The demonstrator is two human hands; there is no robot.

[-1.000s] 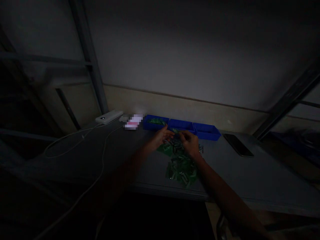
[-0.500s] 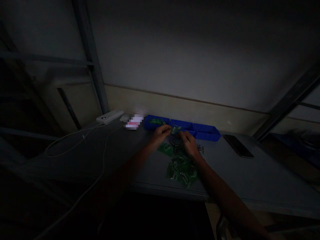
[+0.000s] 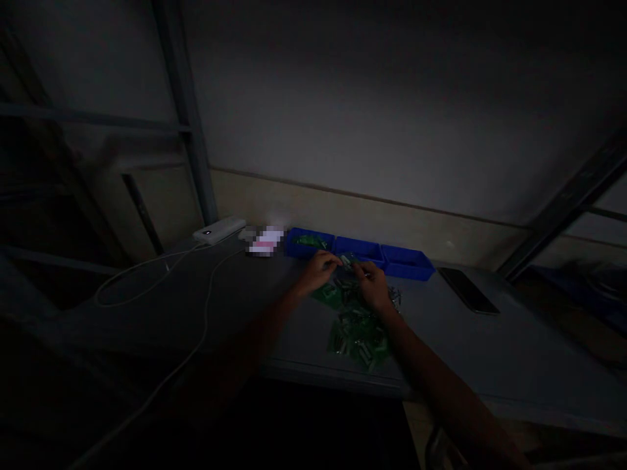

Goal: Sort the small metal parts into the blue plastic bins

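Observation:
A small green bag (image 3: 347, 261) is held up between my hands, in front of the middle blue bin (image 3: 358, 249). My left hand (image 3: 318, 271) pinches its left side with closed fingers. On its right side, the fingers of my right hand (image 3: 371, 284) are closed on it too. Below my hands a pile of green bags (image 3: 360, 336) with metal pieces lies on the grey table. Loose metal parts (image 3: 396, 297) show just right of my right hand. More green bags (image 3: 309, 241) lie in the left blue bin (image 3: 295, 250).
The right blue bin (image 3: 407, 262) stands beside the middle one. A dark phone (image 3: 469, 290) lies farther right. At the left are a white power bank (image 3: 219, 230) with a cable (image 3: 206, 307) and a lit, pixelated phone (image 3: 266, 241). A wall backs the table (image 3: 264, 313).
The view has shifted slightly. The green bag has turned and now sits closer to my right hand's fingers, with both hands still at it.

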